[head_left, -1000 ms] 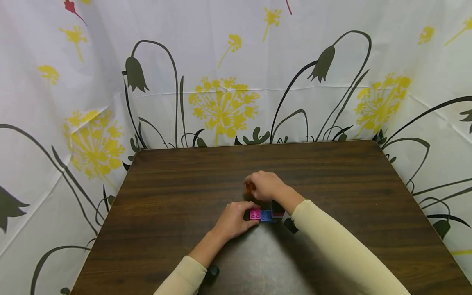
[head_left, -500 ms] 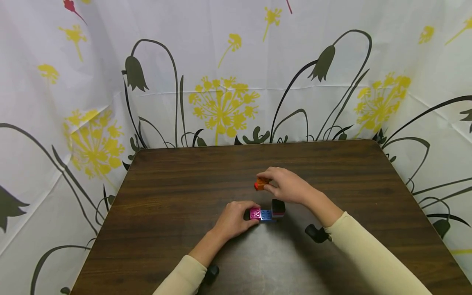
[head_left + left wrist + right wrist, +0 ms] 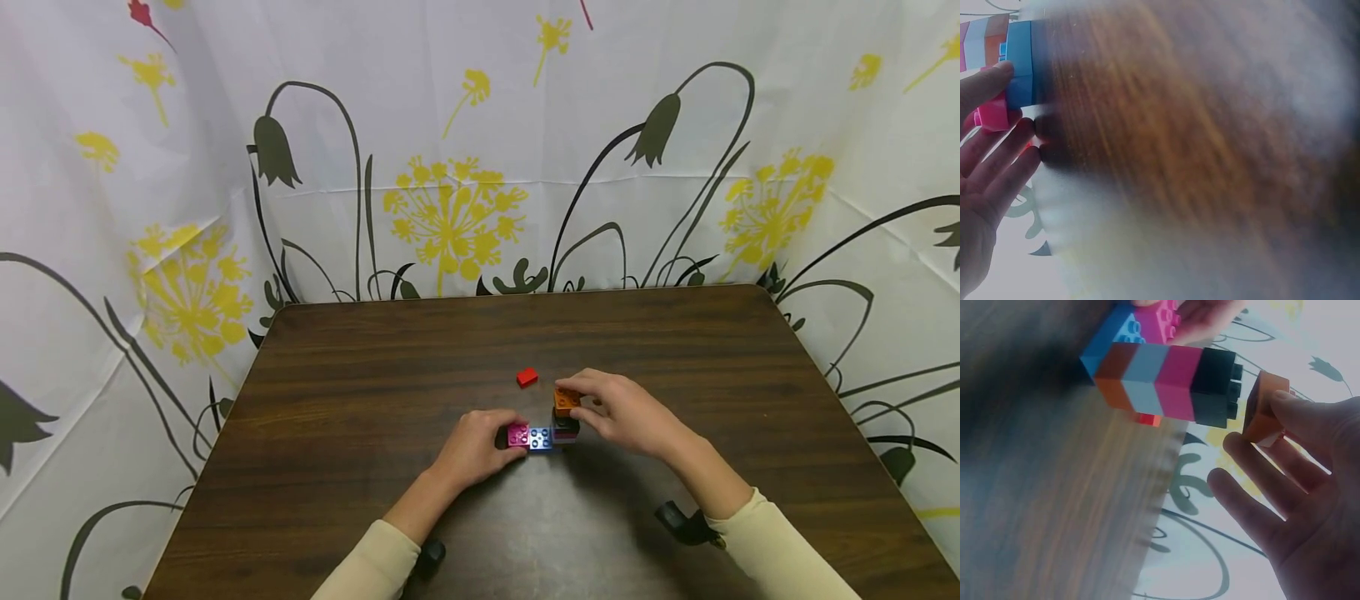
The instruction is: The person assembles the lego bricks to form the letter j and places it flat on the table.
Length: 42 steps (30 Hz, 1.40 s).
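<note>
My right hand pinches an orange toy building brick between thumb and fingers. It hovers just above a stack whose top is a black brick. Under the black come a pink, a light grey-blue and an orange-brown brick. That stack stands on the right end of a blue brick. On the blue brick's left end sits a magenta brick, which my left hand grips between thumb and fingers. Behind them a red brick lies loose on the table.
The dark wood table stretches to either side. A white curtain with printed flowers hangs behind its far edge. Black wrist-camera mounts stick out under both forearms.
The right hand has carried the orange brick from the back left to above the black-topped stack. The red brick, earlier partly behind the hand, now shows alone. The left hand keeps still.
</note>
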Each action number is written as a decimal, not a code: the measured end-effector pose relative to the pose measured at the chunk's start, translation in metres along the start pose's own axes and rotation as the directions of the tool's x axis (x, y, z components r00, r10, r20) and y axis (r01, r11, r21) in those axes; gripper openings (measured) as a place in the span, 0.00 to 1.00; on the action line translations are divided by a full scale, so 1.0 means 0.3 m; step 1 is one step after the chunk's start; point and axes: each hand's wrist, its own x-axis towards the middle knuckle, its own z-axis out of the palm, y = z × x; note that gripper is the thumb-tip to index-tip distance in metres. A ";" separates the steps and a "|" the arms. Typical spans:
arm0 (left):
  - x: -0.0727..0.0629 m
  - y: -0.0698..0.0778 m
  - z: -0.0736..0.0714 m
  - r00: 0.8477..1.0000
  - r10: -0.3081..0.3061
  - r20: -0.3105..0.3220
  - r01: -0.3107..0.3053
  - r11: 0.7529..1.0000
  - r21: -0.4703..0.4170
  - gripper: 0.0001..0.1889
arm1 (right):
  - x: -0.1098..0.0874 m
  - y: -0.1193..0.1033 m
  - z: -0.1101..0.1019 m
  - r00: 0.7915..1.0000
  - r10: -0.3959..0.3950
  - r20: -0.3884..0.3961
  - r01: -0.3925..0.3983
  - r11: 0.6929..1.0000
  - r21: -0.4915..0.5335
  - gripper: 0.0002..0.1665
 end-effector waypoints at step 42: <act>0.004 0.002 0.001 1.000 -0.016 -0.001 0.016 1.000 0.017 0.16 | -0.021 -0.026 0.030 0.998 -0.031 -0.055 0.020 0.982 -0.188 0.24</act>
